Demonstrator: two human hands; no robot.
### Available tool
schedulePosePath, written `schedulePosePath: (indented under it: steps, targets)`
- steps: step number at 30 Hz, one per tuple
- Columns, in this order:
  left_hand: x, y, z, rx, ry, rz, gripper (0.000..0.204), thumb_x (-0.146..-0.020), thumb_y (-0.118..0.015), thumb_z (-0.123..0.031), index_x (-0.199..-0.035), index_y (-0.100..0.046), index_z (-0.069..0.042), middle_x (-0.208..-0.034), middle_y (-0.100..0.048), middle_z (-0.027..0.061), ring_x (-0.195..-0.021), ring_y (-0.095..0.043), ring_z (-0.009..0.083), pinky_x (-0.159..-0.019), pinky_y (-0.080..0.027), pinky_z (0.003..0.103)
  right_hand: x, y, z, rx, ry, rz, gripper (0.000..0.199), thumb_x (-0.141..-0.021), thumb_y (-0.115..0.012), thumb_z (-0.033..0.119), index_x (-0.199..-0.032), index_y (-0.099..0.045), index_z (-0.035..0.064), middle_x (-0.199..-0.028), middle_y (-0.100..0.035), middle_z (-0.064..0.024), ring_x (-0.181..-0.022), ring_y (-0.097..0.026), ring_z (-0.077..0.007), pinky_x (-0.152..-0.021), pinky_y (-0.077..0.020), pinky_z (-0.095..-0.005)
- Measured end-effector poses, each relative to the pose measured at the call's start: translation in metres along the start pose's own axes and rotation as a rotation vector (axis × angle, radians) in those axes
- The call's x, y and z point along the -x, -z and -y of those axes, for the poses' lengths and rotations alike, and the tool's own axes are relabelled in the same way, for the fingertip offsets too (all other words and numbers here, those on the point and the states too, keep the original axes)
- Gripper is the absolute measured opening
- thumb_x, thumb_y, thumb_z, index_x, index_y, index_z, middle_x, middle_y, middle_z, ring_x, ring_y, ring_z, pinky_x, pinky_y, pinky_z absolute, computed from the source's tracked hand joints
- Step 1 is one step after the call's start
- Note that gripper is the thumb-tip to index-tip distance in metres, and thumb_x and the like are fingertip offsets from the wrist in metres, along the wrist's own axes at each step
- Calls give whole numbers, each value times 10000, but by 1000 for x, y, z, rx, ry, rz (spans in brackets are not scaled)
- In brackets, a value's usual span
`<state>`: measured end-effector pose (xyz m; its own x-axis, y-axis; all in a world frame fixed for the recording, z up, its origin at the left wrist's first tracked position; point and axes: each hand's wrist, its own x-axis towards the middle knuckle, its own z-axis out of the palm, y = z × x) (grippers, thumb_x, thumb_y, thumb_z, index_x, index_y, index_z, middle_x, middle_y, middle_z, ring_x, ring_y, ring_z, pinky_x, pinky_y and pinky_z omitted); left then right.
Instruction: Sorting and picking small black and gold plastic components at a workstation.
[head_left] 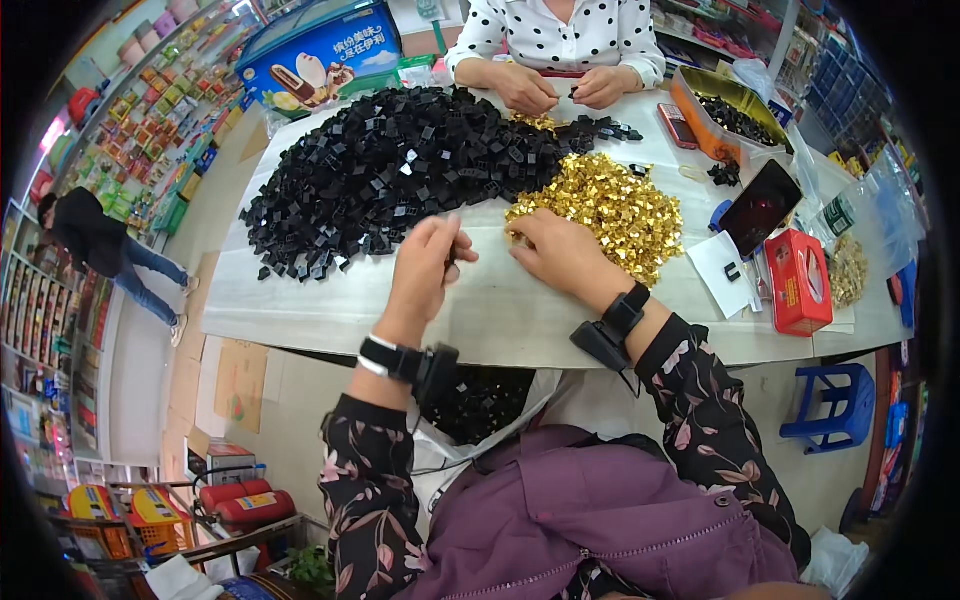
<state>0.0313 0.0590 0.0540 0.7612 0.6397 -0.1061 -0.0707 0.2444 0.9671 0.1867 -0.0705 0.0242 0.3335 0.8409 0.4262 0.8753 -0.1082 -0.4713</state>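
Note:
A wide heap of small black plastic pieces [380, 165] covers the table's left and middle. Beside it on the right lies a pile of small shiny gold metal clips [625, 215]. My left hand [428, 268] is raised in front of the black heap, fingers curled, with a small black plastic piece showing between them. At the gold pile's near left edge, my right hand [568, 255] bends its fingers down and pinches. Its fingertips touch the edge of the clips; what they hold is too small to make out.
Across the table, a co-worker's hands [560, 92] handle small black pieces. On the right stand a gold tin [735, 105], a phone [760, 208] and a red tissue box [798, 283]. An open bag of black pieces [478, 400] sits below the near edge.

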Motion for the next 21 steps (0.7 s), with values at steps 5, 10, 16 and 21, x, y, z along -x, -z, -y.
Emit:
schedulePosePath:
  steps: [5,10,16,21]
  targets:
    - [-56,-14,-8,-1008,-440,-34,192,-865,-582,-235,-934,-567,-57,-790,-628,96,-686,-631,248,-544,-463,331,1,0,2,26,33,62,135,-792,-625,207,-877,-638,104,-831,-607,-94,-775,-609,-285,-680,-499,-391]
    - [-88,-29,4,-1600,-497,-35,208,-805,-616,-194,-961,-573,-63,-807,-622,144,-767,-618,355,-679,-495,440,4,9,5,-11,25,133,120,-791,-594,209,-825,-627,99,-842,-615,-93,-794,-615,-297,-683,-504,-405]
    - [-94,-18,11,-1556,-613,1,235,-801,-622,-181,-987,-570,-48,-802,-623,142,-737,-622,327,-650,-501,416,7,10,-5,-78,91,121,108,-782,-591,185,-816,-650,101,-819,-621,-92,-775,-616,-290,-689,-504,-391]
    - [-46,-19,-15,-952,-398,65,167,-845,-596,-149,-941,-554,-19,-777,-614,107,-630,-604,195,-574,-510,330,2,19,-7,-223,-69,149,99,-796,-608,164,-832,-654,83,-797,-638,-66,-690,-617,-224,-652,-497,-329]
